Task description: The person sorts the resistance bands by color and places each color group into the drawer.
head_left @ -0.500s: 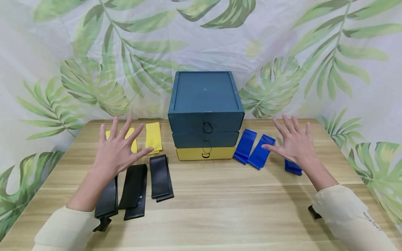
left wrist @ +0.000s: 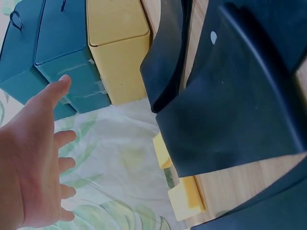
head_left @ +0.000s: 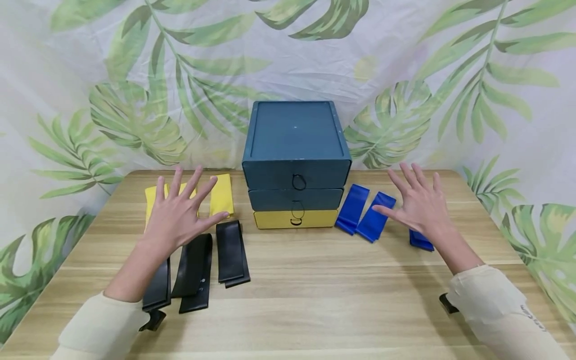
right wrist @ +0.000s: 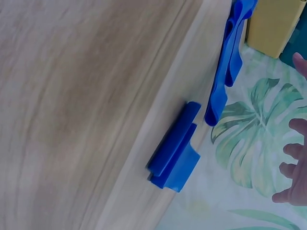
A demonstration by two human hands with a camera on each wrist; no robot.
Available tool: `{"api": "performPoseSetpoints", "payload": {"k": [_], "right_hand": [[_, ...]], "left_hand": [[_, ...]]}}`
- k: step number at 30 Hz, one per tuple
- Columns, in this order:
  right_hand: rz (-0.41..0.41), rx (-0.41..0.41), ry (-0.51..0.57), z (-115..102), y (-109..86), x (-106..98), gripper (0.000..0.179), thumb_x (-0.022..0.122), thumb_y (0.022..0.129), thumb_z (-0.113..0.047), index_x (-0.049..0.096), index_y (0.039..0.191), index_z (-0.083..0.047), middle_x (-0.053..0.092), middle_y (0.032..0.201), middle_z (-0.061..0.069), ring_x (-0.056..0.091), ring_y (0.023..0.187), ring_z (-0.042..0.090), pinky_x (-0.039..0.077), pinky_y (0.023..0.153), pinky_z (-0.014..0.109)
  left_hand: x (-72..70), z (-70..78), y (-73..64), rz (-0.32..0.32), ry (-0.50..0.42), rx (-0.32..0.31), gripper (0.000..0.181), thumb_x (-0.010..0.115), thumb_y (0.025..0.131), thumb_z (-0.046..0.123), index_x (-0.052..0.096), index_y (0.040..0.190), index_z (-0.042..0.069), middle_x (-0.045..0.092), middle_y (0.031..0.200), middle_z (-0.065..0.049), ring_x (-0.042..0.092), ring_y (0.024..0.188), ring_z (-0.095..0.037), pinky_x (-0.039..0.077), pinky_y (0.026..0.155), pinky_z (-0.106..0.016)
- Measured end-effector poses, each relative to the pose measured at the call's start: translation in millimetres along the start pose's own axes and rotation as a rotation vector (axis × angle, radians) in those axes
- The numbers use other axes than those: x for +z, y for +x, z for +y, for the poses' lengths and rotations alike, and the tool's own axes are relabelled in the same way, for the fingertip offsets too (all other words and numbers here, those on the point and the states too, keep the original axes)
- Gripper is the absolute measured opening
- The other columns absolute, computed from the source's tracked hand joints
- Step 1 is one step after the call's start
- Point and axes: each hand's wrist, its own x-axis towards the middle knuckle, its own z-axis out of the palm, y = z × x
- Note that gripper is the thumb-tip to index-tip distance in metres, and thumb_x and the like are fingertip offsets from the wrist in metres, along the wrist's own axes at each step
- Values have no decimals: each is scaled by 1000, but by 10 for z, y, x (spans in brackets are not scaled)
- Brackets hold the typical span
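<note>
My left hand (head_left: 176, 216) is spread flat above the left side of the table, holding nothing. Beneath and beside it lie folded black bands (head_left: 231, 252) and, farther back, folded yellow bands (head_left: 221, 196). Over the right side hovers my right hand (head_left: 422, 207), fingers spread and nothing in it. Folded blue bands (head_left: 376, 217) lie around it, one partly hidden under the palm. Between the hands, at the back, stands a stack of drawers (head_left: 296, 175): two blue ones above a yellow drawer (head_left: 270, 220), all closed, with dark loop pulls.
The wood-grain table (head_left: 315, 310) reaches back to a leaf-print cloth (head_left: 216, 75) hanging behind it. A dark strap piece (head_left: 153, 320) shows under the left cuff, and another (head_left: 448, 303) under the right cuff.
My left hand has shifted right and slightly up, uncovering more of the yellow bands. The right hand has moved only slightly, still spread.
</note>
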Motion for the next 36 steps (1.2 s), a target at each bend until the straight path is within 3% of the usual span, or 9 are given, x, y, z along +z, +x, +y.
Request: {"api": "performPoseSetpoints", "payload": {"k": [7, 16, 19, 22, 26, 30, 36], "right_hand": [[13, -26, 4, -125, 19, -65, 101, 63, 86, -75, 38, 161, -13, 25, 168, 21, 15, 157, 42, 8, 119, 73], [40, -66, 102, -244, 22, -145, 95, 69, 86, -65, 39, 161, -14, 27, 168, 18, 15, 158, 39, 9, 121, 68], [37, -79, 154, -310, 37, -203, 93, 68, 88, -62, 37, 162, -15, 27, 169, 17, 14, 158, 37, 11, 122, 67], [53, -104, 227, -393, 62, -279, 89, 68, 91, -57, 35, 163, -16, 28, 168, 16, 15, 158, 37, 16, 121, 66], [88, -143, 362, -514, 108, -387, 83, 68, 95, -50, 35, 163, -18, 31, 168, 15, 19, 157, 37, 23, 118, 68], [81, -159, 496, -623, 139, -477, 77, 68, 98, -45, 35, 163, -21, 32, 167, 11, 24, 156, 37, 25, 115, 71], [72, -170, 648, -710, 176, -551, 71, 66, 100, -33, 37, 162, -17, 37, 165, 13, 34, 151, 38, 32, 114, 67]], "left_hand": [[-24, 87, 3, 26, -34, 32, 88, 62, 92, 66, 37, 162, 20, 22, 170, -17, 11, 155, -50, 4, 119, -73], [-85, 249, 18, 106, -128, 135, 83, 72, 92, 52, 40, 161, 16, 26, 169, -16, 23, 153, -47, 17, 118, -71], [-122, 323, 50, 184, -191, 185, 75, 75, 93, 40, 47, 155, 9, 36, 163, -20, 37, 146, -47, 31, 113, -69], [-148, 401, 96, 307, -270, 243, 62, 79, 91, 25, 56, 144, 1, 52, 147, -24, 54, 130, -45, 45, 102, -63], [-194, 515, 143, 440, -349, 322, 51, 81, 88, 11, 61, 133, -3, 63, 127, -23, 65, 111, -42, 54, 90, -57], [-233, 629, 166, 492, -374, 384, 49, 81, 87, 6, 62, 132, -3, 68, 118, -21, 70, 96, -39, 58, 80, -53], [-261, 771, 209, 515, -402, 459, 43, 81, 87, 3, 66, 126, -3, 69, 106, -18, 70, 81, -31, 58, 66, -43]]}}
